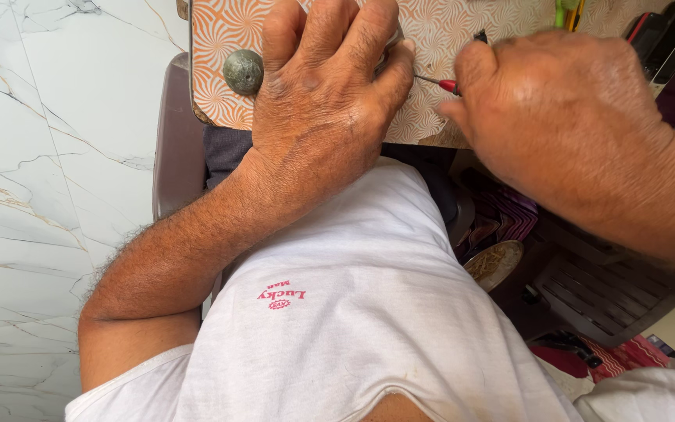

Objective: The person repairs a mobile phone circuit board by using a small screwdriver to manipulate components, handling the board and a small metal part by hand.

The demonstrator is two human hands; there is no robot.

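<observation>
A small home repair bench: patterned tabletop (228, 31), marble-look wall tiles (48, 156), phones (666, 35) lying by.

Glossy patterned tabletop (228, 31), polished marble floor (48, 156)

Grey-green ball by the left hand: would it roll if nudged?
Likely yes: the grey-green ball looks round and sits free on the flat patterned tabletop, near its edge. Its mottled, stone-like surface suggests it is heavy for its size and rigid, though the material is unclear.
</observation>
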